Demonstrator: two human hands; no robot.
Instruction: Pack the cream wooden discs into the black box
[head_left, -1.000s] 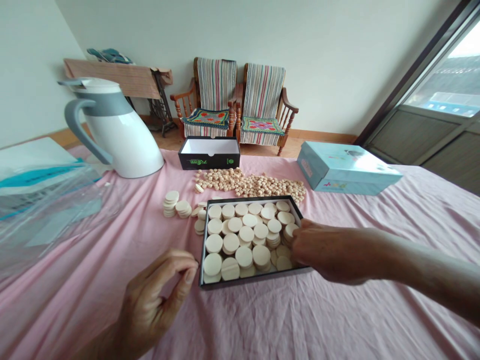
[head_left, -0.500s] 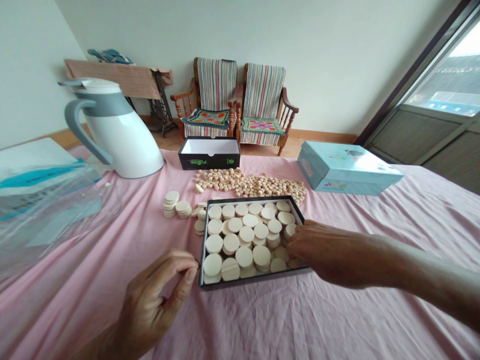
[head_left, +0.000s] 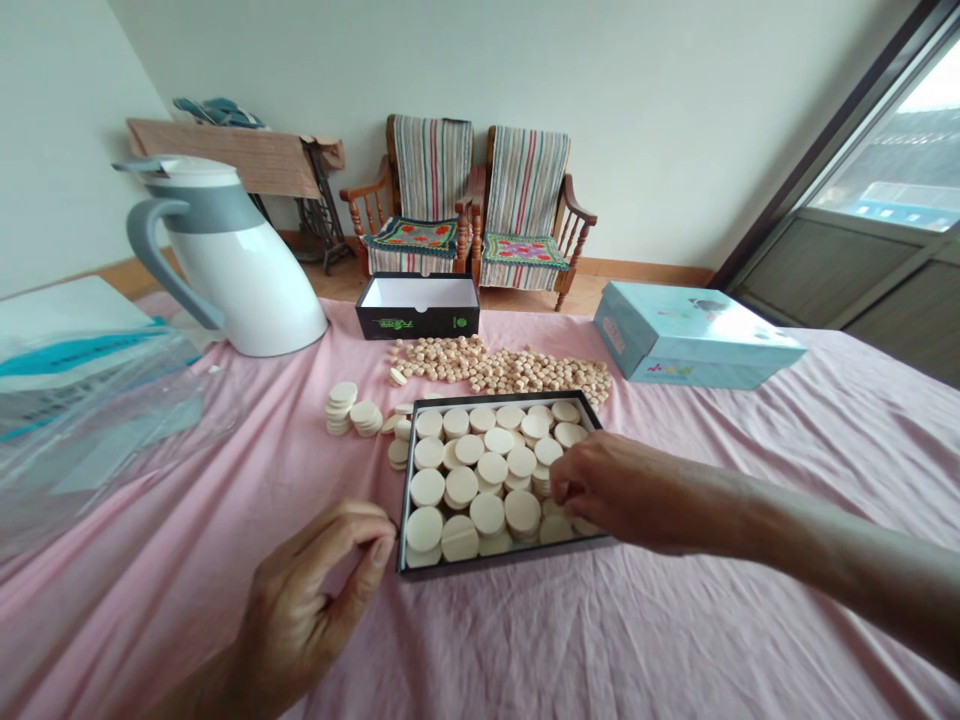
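Note:
A shallow dark box (head_left: 510, 556) lies in front of me on the pink cloth, packed with several stacks of round cream wooden discs (head_left: 469, 480). My right hand (head_left: 611, 490) reaches into its right half, fingers curled down onto the discs there; what they pinch is hidden. My left hand (head_left: 315, 600) rests on the cloth at the box's near left corner, thumb and forefinger curled together, nothing visible in them. More large discs (head_left: 352, 412) sit stacked left of the box. A heap of small round pieces (head_left: 502, 368) lies behind it.
A white and grey jug (head_left: 225, 262) stands at the back left. An open black box (head_left: 418, 306) sits behind the heap, a light blue box (head_left: 694, 348) at the back right. Clear plastic packaging (head_left: 82, 400) covers the left side. Two wooden chairs stand by the far wall.
My right hand has slid leftward inside the box, from its right edge toward the middle stacks. My left hand has stayed in place.

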